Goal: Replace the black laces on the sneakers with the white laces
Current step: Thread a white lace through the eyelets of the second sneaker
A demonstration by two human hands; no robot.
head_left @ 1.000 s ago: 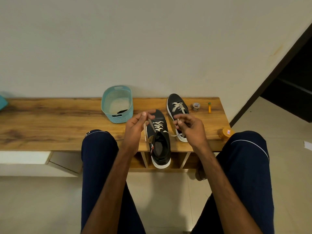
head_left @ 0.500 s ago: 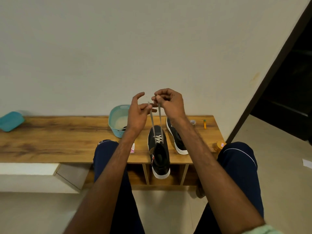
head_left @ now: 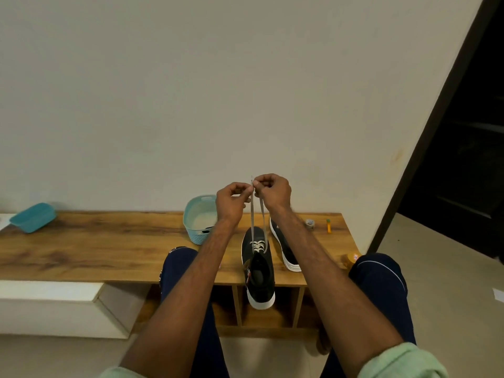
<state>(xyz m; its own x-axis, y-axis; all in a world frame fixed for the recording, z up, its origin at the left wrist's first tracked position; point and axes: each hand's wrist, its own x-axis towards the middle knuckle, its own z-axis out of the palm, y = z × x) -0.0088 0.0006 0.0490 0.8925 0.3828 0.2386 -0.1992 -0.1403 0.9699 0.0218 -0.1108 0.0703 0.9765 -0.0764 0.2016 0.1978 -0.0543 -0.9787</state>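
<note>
On the desk (head_left: 109, 241): teal basket (head_left: 194, 237) at mid-back, teal tray (head_left: 32, 217) far left, tape roll (head_left: 310, 223) and orange pen (head_left: 329, 225) back right.

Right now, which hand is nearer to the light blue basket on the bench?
Left. The left hand is raised just right of the basket; the right hand is farther right, past the white lace that both pinch.
</note>
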